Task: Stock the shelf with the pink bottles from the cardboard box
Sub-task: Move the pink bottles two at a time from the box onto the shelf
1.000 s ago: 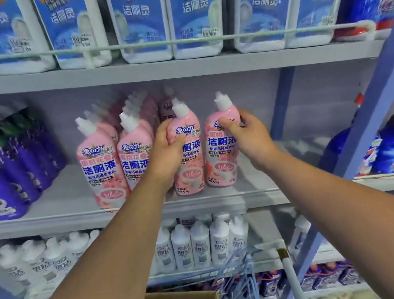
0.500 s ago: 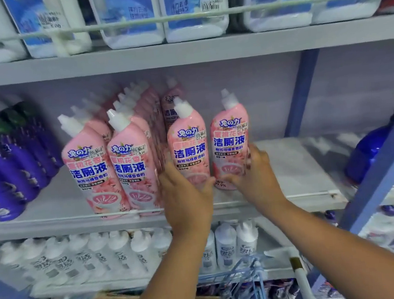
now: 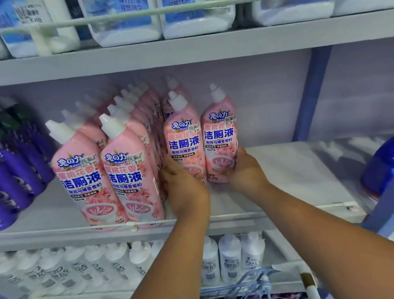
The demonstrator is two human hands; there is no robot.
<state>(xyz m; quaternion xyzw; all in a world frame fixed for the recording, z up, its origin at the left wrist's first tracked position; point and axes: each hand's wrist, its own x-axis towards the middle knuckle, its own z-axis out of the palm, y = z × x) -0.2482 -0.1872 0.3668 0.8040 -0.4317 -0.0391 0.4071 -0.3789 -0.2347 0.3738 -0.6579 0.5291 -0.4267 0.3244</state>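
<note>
head cam | faces forward, slightly down | close to middle shelf (image 3: 292,177) | single view

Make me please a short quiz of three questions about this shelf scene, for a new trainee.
1. True or false: the left hand and the right hand each hold a pink toilet-cleaner bottle by its lower part.
2. What stands left of the pink bottles on the middle shelf? A) purple bottles B) white bottles C) cardboard boxes
3. Fill in: the right-hand pink bottle has a ___ cap.

Key: 1 true; 2 A, the purple bottles; 3 white.
</note>
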